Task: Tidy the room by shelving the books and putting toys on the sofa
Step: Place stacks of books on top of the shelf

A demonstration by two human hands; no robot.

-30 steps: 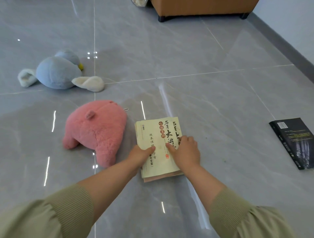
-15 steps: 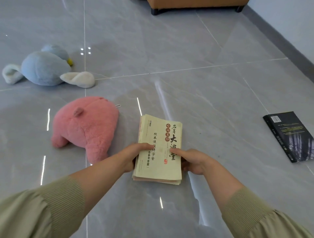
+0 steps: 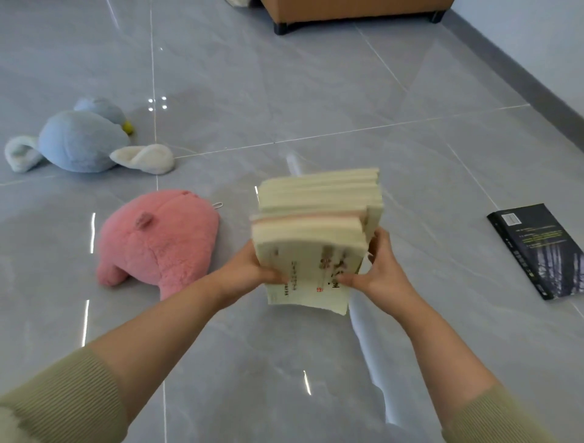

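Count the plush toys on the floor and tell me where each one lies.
2. The blue plush toy lies far left; the pink plush toy lies nearer, just left of the held book stack. A pale scrap at the top edge may be a third.

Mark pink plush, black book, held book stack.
pink plush (image 3: 158, 243), head view, middle of its body
black book (image 3: 537, 253), head view, centre of its cover
book stack (image 3: 316, 215), head view, page edges facing camera
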